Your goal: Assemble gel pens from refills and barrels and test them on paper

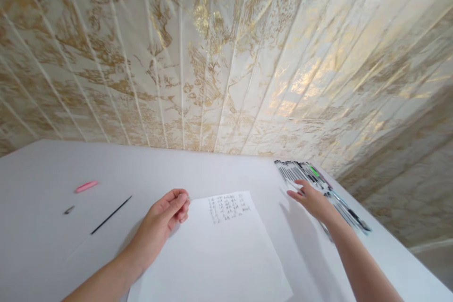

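Note:
My left hand point(170, 210) is closed in a pinch at the top left edge of a sheet of paper point(212, 259). A tiny clear tip shows past its fingertips; the rest of what it holds is hidden. Rows of handwritten characters fill the upper part of the sheet. To the right, my right hand point(311, 198) reaches over a row of pens point(297, 170), thumb and forefinger closing on a slim pale pen point(293, 184). That pen is slightly blurred, and the hand covers part of it.
On the left of the white table point(148, 165) lie a pink pen-like piece point(87, 187), a small dark tip point(69, 209) and a thin black refill point(111, 214). More pens point(350, 212) lie beyond my right forearm. A gold-patterned curtain point(198, 56) hangs behind the table.

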A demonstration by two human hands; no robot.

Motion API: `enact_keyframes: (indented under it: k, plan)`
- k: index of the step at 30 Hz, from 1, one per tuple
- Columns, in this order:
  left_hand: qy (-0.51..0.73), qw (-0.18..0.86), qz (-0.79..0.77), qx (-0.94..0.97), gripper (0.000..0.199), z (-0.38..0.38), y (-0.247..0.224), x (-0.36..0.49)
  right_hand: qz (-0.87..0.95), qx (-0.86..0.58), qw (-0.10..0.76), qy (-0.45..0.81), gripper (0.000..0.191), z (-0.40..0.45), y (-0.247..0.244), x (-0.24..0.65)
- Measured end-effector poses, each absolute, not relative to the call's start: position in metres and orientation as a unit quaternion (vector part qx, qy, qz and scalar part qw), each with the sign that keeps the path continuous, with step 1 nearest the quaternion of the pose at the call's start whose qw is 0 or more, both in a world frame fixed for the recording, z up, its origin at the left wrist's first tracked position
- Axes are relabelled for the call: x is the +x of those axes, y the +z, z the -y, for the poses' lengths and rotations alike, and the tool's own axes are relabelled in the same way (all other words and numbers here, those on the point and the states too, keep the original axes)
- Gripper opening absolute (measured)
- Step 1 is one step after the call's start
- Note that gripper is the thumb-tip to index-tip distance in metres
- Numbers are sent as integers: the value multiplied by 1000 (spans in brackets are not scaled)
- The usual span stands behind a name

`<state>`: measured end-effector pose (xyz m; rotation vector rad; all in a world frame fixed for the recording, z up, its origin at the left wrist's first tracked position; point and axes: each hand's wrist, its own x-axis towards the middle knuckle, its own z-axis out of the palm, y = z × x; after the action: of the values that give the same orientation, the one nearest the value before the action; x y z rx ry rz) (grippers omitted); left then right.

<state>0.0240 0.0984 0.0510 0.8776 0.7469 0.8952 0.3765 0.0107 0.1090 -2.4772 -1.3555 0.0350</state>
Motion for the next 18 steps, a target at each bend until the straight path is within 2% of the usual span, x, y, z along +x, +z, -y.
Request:
enact_keyframes:
  k: [3,6,12,18]
  plan:
    - [417,746,-342,391,23,-101,47,24,605,-765,196,96,29,-9,106,301]
    - [424,743,-342,388,25,-100,47,24,737,-598,284,136,35,-9,96,231]
    - [435,744,-340,377,26,-100,51,23,739,-592,318,48,31,-12,78,198]
    - [390,721,-343,458,23,-96,48,25,744,-582,325,44,31,-12,75,201]
